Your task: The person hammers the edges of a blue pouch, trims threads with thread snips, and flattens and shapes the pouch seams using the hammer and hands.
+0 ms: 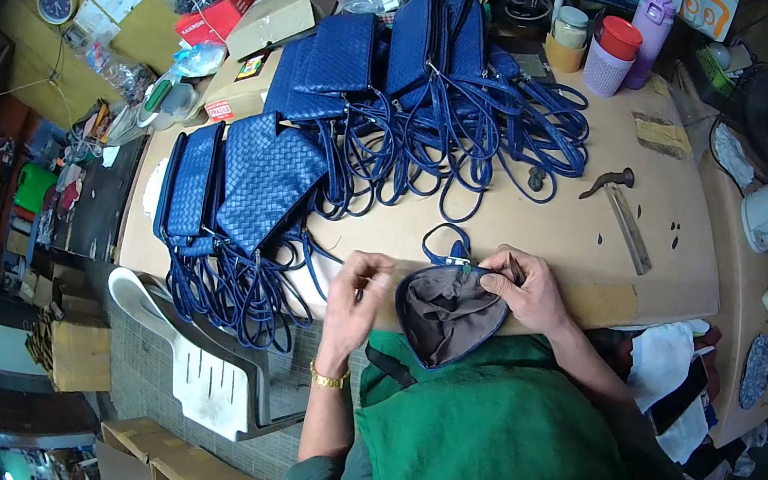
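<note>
A small blue pouch (pixel 449 318) with a dark lining faces up, its mouth open, at the table's front edge against the green apron. My right hand (pixel 533 295) pinches the pouch's right rim near the zipper end, and a small dark tool sticks up between its fingers. Left of the pouch, my left hand (pixel 358 297) is raised with curled fingers, apart from the rim; what it holds, if anything, is too small to make out. A blue strap loop (pixel 443 239) lies just behind the pouch.
Blue woven bags (pixel 270 175) with looped straps cover the table's left and back. A hammer (pixel 629 225) lies at the right. Behind it stand a purple bottle (pixel 650 37) and cups (pixel 613 66). A white chair (pixel 207 382) is at the lower left.
</note>
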Demonstrator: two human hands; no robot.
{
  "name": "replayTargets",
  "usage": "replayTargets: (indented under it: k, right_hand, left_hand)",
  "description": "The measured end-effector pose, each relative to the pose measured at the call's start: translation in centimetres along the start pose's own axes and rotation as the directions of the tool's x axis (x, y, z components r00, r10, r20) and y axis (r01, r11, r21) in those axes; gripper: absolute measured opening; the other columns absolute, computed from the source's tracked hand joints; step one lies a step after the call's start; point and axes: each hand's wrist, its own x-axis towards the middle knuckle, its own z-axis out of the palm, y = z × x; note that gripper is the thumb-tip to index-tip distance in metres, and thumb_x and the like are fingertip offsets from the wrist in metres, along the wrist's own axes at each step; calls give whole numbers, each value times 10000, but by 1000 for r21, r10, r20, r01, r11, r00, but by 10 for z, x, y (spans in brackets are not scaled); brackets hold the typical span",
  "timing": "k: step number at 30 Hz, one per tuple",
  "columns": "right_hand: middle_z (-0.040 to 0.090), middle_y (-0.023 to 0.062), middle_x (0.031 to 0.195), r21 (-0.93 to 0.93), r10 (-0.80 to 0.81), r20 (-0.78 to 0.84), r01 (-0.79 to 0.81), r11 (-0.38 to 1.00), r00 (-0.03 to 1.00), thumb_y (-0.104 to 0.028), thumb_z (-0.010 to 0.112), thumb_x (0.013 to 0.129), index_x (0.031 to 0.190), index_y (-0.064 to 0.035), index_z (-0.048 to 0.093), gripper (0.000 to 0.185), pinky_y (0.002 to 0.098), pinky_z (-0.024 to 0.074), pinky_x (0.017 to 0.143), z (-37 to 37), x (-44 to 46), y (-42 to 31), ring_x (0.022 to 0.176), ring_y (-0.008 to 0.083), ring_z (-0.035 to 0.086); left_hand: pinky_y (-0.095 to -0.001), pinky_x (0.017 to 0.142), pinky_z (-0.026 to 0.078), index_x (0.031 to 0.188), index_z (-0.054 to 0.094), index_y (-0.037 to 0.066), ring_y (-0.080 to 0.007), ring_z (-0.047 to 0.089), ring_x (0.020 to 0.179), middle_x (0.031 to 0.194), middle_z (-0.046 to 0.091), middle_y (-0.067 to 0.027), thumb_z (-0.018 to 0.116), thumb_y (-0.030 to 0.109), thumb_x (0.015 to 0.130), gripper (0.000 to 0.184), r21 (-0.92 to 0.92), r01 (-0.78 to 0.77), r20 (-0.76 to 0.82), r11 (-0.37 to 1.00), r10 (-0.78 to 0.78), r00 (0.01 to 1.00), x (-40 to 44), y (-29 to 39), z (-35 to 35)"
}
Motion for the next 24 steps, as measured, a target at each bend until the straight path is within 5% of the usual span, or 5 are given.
replayTargets:
  k: [7,15,19,21,24]
  right_hand:
    - [543,6,674,-286,-3,231,71,956,973,-205,772,789,909,-9,643,264,282,403,584,-6,11,-15,616,85,484]
    - [586,103,738,-647,-708,-5,538,541,706,3,686,694,891,-53,556,243,365,468,569,2,17,-30,618,269,604]
    - [524,49,708,-177,-666,-212,642,746,715,30,602,819,973,-45,489,205,265,413,555,6,25,-19,599,127,510]
    - [510,21,731,-84,-610,-247,610,788,753,-1,595,864,999,-39,459,195,235,399,592,11,28,-13,664,68,477]
    - [533,-3,834,-74,-343,-137,336,939,929,-38,641,869,1013,-39,476,219,213,413,677,4,34,-23,788,50,488]
  left_hand:
    - [-294,739,487,957,667,-4,-209,617,789,864,635,-99,828,97,682,335,108,55,190,993,-74,979,-7,15,34]
    - [-357,825,452,1026,622,-6,-247,581,919,987,616,-135,659,54,788,249,61,-448,9,892,448,894,-5,22,37]
    - [-357,953,398,1274,467,-17,-214,503,1148,1282,506,-133,547,148,913,404,-83,-169,-159,982,154,975,25,4,28]
    - [-302,924,413,1251,504,-29,-153,522,1090,1235,561,-95,607,343,935,499,-457,24,267,889,112,957,36,4,27]
    - [-233,712,464,1010,653,-10,-68,561,787,877,659,21,645,282,927,303,-234,76,239,969,-19,971,33,5,34]
